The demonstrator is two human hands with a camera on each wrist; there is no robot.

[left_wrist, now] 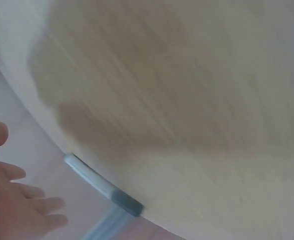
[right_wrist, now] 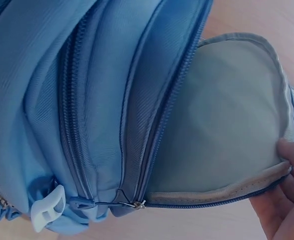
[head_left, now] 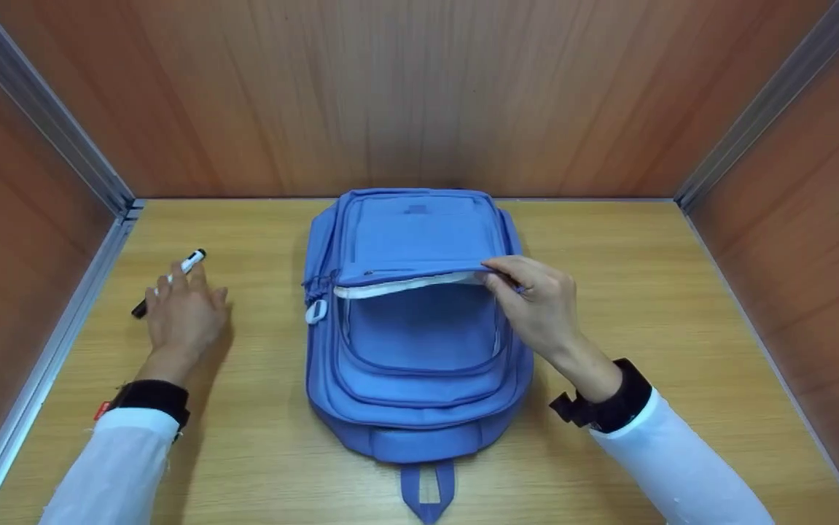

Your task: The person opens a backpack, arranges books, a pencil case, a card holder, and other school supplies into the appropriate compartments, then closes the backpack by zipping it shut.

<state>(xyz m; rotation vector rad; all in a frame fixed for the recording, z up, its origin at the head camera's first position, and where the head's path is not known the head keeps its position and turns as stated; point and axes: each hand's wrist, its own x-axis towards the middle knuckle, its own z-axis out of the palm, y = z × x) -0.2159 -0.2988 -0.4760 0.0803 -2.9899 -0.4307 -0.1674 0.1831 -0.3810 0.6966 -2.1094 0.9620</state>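
A blue backpack (head_left: 426,441) lies on the table, its top handle pointing toward me. Its front pocket is unzipped, and my right hand (head_left: 547,310) pinches the edge of the pocket flap (head_left: 419,268), holding it up. The right wrist view shows the pale lining (right_wrist: 222,120) of that flap, with fingers (right_wrist: 274,210) at its corner. To the left, my left hand (head_left: 184,321) is over a white marker (head_left: 192,261) with black ends, fingers spread and extended. In the left wrist view the marker (left_wrist: 99,184) lies on the table, apart from the fingertips.
Wooden panels (head_left: 419,95) with metal corner rails (head_left: 55,109) enclose the table (head_left: 266,437) at the back and both sides. A white plastic clip (head_left: 316,311) hangs at the backpack's left side. The handle loop (head_left: 410,485) extends toward the front.
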